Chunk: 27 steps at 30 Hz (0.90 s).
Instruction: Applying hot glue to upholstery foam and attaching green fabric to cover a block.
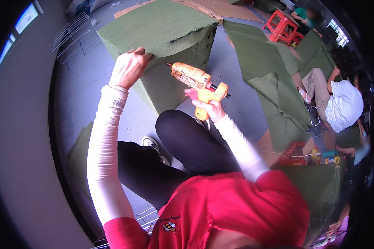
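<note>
My right hand is wrapped round the handle of a worn orange-yellow hot glue gun. Its dark nozzle tip points up and left, close to a large box-like form covered in green felt-like sheet. My left hand is closed on the near edge of that sheet, by the box's upper corner, with the fingertips partly hidden. Under the sheet's edge the green side face shows below the glue gun. Along the far right top edge, the covering looks dark and uneven.
White wire racks stand at the left near the wall. Green sheets lie over the floor at the right. A red stool is at the back right. Several other people sit along the right, one in a white shirt.
</note>
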### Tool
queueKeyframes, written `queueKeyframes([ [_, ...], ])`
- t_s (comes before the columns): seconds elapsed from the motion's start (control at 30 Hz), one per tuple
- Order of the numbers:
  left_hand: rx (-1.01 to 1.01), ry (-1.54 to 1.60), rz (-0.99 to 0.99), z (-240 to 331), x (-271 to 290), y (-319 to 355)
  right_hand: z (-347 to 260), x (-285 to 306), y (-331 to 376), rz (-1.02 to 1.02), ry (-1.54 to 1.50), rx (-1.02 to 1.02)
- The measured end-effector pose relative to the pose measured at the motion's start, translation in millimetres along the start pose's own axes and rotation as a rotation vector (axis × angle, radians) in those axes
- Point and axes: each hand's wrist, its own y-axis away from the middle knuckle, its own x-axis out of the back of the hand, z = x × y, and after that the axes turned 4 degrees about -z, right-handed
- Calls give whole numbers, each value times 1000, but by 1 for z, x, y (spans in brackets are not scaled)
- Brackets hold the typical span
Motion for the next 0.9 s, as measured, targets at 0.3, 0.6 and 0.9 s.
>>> queueKeyframes([
  [0.3,14,-129,-61,-12,-17,-21,44,-2,-20,289,825,274],
  [0.6,-11,-156,13,-5,-19,-32,38,8,-35,183,1175,555],
  [0.9,-43,-155,35,8,-21,-34,38,22,-51,105,1261,684],
])
